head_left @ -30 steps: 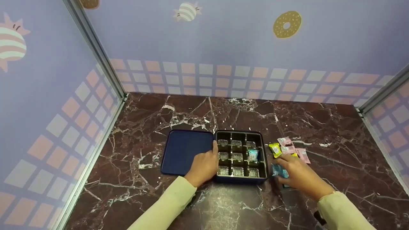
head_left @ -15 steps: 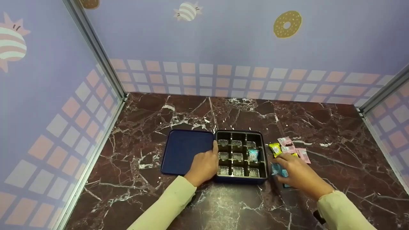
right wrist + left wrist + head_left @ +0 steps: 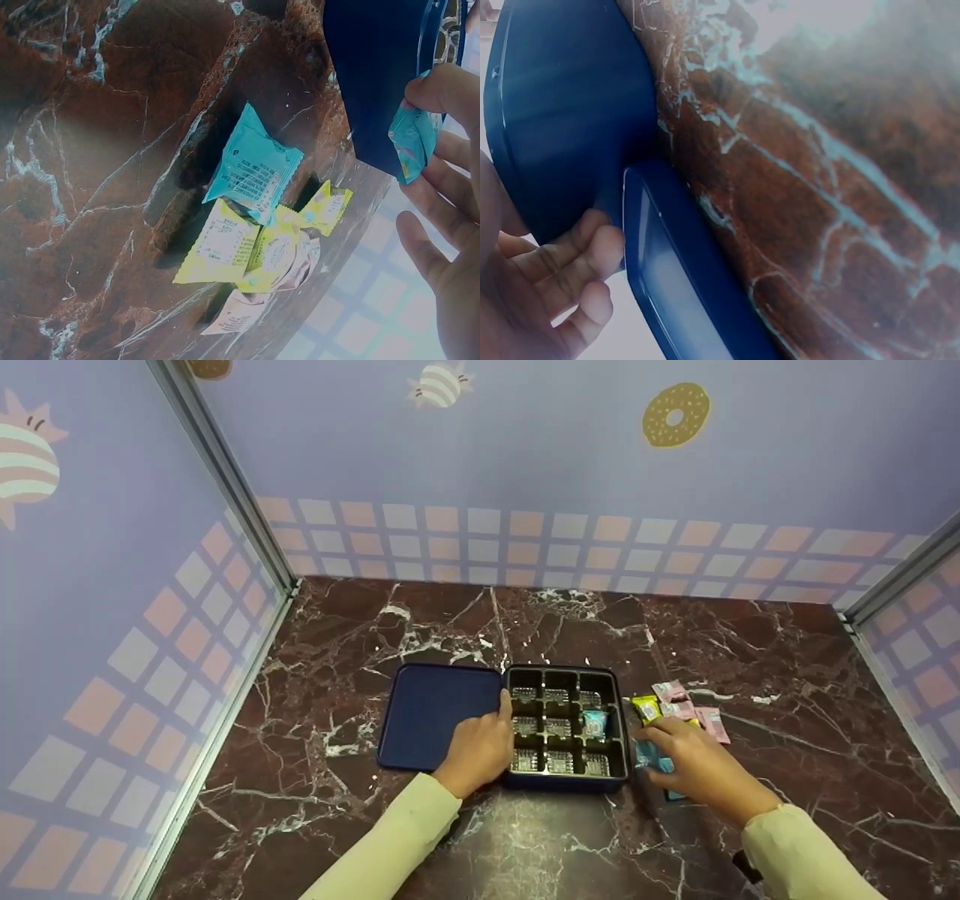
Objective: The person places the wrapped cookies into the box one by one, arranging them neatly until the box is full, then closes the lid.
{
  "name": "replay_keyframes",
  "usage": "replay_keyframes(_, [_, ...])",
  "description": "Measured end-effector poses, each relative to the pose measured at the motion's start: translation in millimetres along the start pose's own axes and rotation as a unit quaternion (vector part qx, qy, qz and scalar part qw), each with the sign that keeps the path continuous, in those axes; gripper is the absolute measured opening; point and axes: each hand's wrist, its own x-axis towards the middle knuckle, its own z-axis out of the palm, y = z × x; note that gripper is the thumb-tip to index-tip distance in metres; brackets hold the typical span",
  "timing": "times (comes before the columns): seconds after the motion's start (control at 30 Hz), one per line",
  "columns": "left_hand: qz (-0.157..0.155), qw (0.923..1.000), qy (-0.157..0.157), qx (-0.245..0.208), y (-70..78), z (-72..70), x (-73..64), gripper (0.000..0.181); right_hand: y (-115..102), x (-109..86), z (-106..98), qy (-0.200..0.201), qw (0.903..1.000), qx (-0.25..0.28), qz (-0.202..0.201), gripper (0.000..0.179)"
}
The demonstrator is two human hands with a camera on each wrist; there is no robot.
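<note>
My left hand (image 3: 480,746) holds the left wall of a dark blue box (image 3: 566,784), its index finger lying along the rim. In the left wrist view, bent fingertips (image 3: 600,251) touch the box's outer wall, beside the lid (image 3: 682,277). A black tray (image 3: 559,739) with several compartments fills the box. One blue candy packet (image 3: 595,724) sits in the middle row's right compartment. To the right of the box, my right hand (image 3: 694,765) pinches another blue candy packet (image 3: 414,139), clearest in the right wrist view.
The blue lid (image 3: 439,716) lies flat left of the box. Beyond my right hand are yellow packets (image 3: 646,710) and pink packets (image 3: 711,724); a blue packet (image 3: 255,165) lies near them. Patterned panels (image 3: 480,457) enclose the marble surface (image 3: 330,810).
My right hand has shifted very slightly left, toward the box, with the blue packet at its fingers. My left hand, the box and the lid stay in place.
</note>
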Motion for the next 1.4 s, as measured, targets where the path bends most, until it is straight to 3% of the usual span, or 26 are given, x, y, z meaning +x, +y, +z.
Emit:
replay_keyframes(0.2, [0.005,0.9998,0.017,0.01,1.1,1.1,-1.0,0.056,-2.0,2.0,-1.7,-0.005,1.0,0.004,0.0,0.05])
replay_keyframes(0.43, [0.0,0.9999,0.006,0.013,2.1,2.3,-1.0,0.057,-3.8,4.7,-2.5,-0.006,1.0,0.0,0.002,0.048])
replay_keyframes(0.67, [0.008,0.9993,0.033,0.014,1.8,3.9,-1.7,0.056,-4.5,5.7,-3.0,-0.012,0.9999,0.001,0.008,0.048])
replay_keyframes(0.8, [0.008,0.9992,0.033,0.019,1.5,3.3,-1.4,0.057,-4.4,6.5,-2.9,-0.014,0.9999,0.0,0.008,0.048])
replay_keyframes(1.0, [0.004,0.9997,0.01,0.023,1.1,3.5,-0.4,0.063,-3.8,7.4,-3.4,-0.003,1.0,0.0,-0.004,0.046])
replay_keyframes(1.23, [0.012,0.9989,0.037,0.025,0.7,5.9,-1.3,0.055,-2.4,10.1,-4.1,0.02,0.9992,0.0,-0.036,0.044])
replay_keyframes(1.4, [0.012,0.9989,0.04,0.022,1.0,5.6,-1.9,0.055,-2.1,11.7,-4.3,0.033,0.9983,-0.001,-0.048,0.043])
